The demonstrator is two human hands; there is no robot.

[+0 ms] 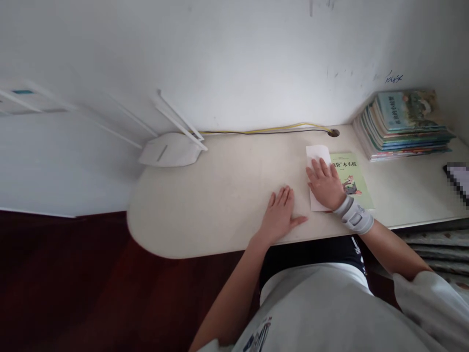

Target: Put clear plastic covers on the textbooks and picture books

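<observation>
Head view: the right hand [324,183], fingers spread and not grasping, presses flat on a white paper sheet [315,156] that overlaps a green booklet [353,171] on the counter [220,205]. The left hand [279,215] lies open on the counter just beside the sheet, its fingers released.

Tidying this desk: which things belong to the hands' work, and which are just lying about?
In use: right hand pressing a white paper sheet onto a pale green paperback; left hand flat on the cream desk.
Lying about: stack of colourful picture books; white two-antenna router; thin yellow cable.
</observation>
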